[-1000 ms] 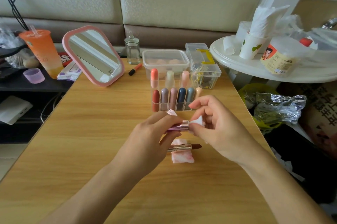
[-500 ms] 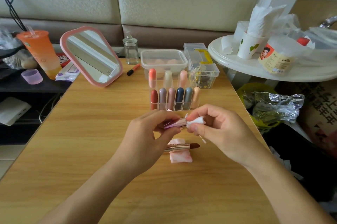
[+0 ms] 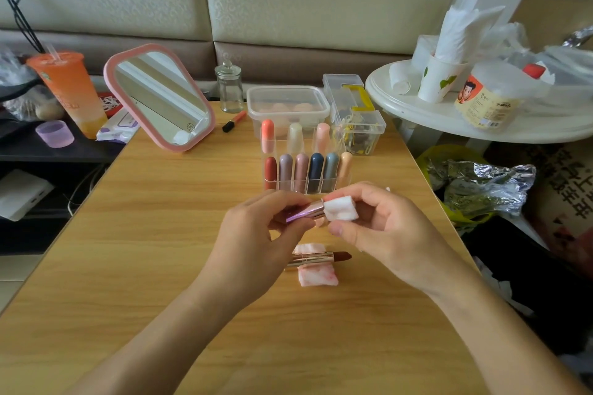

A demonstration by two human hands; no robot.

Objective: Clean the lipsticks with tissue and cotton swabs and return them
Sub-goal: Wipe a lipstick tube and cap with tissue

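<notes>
Your left hand pinches the lilac lipstick above the worktop. Its long axis runs left to right, tilted up toward your right hand, whose fingers clamp a folded tissue over the tube's open end, so wipe along that axis. A second lipstick lies just below, tip pointing right

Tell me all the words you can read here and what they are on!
Nothing reads clearly enough to quote.
Cartoon-labelled tub: print too blurred.
Orange drink cup: print too blurred.
Wipes pack: too small.
Brown packaging at right: large Chinese characters, sideways and cut off, unreadable.
</notes>
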